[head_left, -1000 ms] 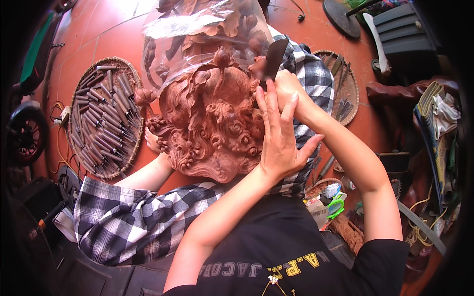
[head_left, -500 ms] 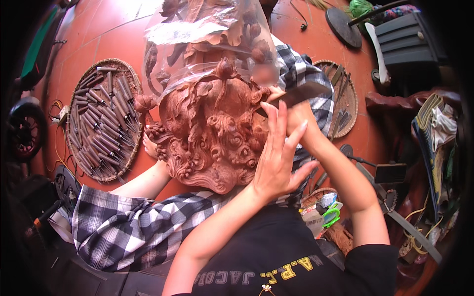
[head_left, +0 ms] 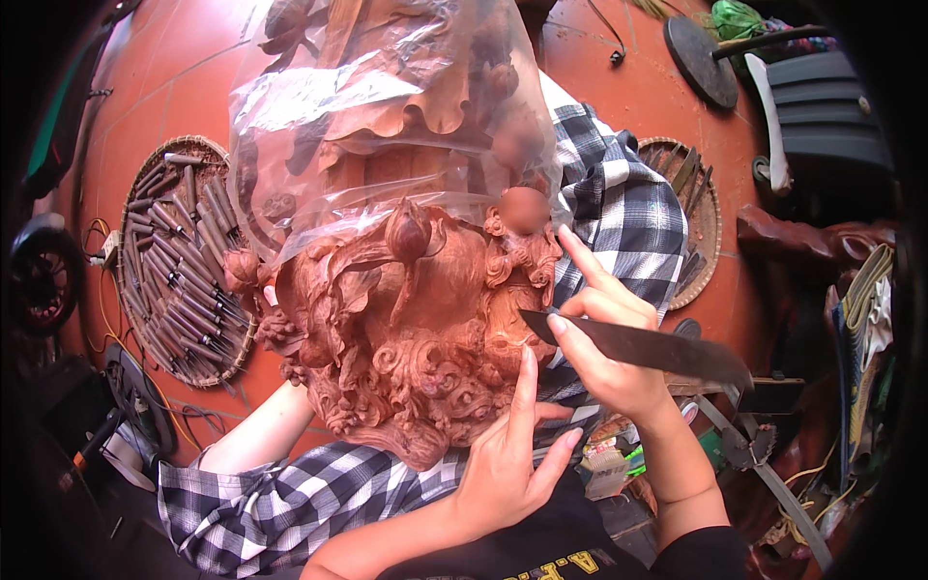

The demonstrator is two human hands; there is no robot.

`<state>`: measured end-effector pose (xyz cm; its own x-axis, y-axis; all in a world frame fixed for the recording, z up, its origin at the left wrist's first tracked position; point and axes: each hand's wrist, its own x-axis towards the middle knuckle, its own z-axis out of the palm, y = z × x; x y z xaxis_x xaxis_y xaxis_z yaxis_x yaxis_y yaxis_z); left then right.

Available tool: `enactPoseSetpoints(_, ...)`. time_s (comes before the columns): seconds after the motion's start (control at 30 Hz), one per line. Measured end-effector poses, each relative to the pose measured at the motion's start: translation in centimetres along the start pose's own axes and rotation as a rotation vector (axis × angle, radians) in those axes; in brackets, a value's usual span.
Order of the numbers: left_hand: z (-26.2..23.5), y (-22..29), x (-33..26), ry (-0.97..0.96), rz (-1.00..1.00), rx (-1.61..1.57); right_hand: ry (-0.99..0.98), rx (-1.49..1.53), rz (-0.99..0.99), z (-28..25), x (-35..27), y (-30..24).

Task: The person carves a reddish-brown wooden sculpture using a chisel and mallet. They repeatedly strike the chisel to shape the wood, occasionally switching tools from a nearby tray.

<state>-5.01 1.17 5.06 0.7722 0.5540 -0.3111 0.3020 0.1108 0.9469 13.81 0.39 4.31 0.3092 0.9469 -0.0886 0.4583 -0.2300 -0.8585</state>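
Note:
A large reddish-brown wood carving [head_left: 425,329], cut with curls, petals and buds, stands between my legs. My right hand [head_left: 614,362] is closed on a long dark flat carving knife [head_left: 667,353]. The knife's angled tip is at a small carved figure [head_left: 522,290] on the carving's right side; whether it touches the wood, I cannot tell. The right index finger stretches up beside that figure. Just below, my left hand [head_left: 507,454] is open and holds nothing, its index finger pointing up to the carving's lower right edge and its thumb apart.
Clear plastic sheeting [head_left: 319,111] covers the carving's upper part. A round woven tray [head_left: 237,362] of many chisels lies at left, another tray [head_left: 709,242] with flat tools at right. Checkered cloth [head_left: 619,184] covers my legs. A phone [head_left: 778,394] on a stand is at right.
My right hand has come down and turned, bringing the knife tip toward the carved figure. The left hand has moved lower, from raised flat fingers to a pointing index finger. The view has shifted slightly.

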Motion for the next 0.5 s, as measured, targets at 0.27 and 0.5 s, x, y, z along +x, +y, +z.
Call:
enactPoseSetpoints(0.27, 2.2, -0.7, 2.0, 0.067, -0.194, -0.485, -0.118, -0.267, 0.011, 2.3, 1.3, 0.9)
enactPoseSetpoints(0.5, 2.7, -2.0, 0.9, 0.057, -0.196, -0.561, -0.116, -0.406, -0.099, 3.6, 1.2, 1.5)
